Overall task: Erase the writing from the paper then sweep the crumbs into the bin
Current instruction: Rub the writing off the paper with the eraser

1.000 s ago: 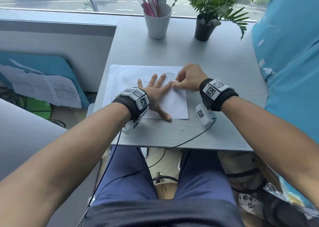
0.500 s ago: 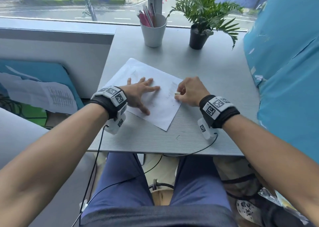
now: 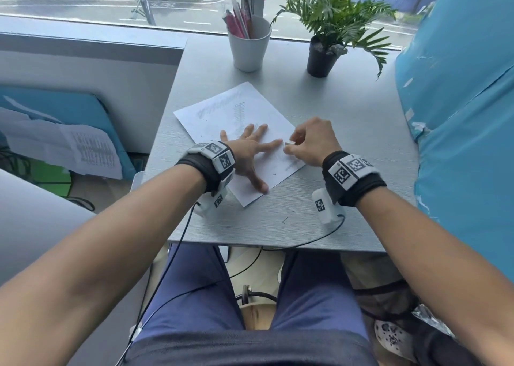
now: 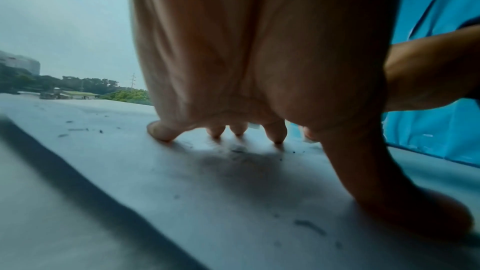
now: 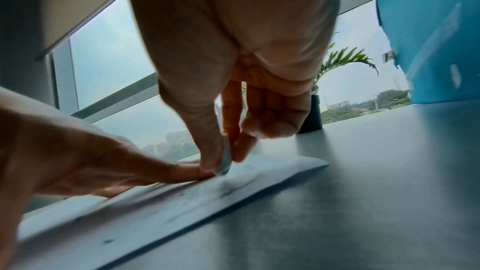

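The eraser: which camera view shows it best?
The right wrist view: the eraser is large there, pinched by the right hand, its tip on the paper. The head view shows a small white piece; the left wrist view, only a sliver.

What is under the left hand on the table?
The left hand lies flat with spread fingers on the paper, with grey smudges and eraser crumbs around it. Whether writing remains beneath the palm cannot be seen.

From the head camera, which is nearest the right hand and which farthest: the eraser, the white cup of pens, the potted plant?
1. Eraser: pinched in the right hand, over the paper.
2. Potted plant: far right of the desk.
3. White cup: far side, left of the plant; nearly tied with it.
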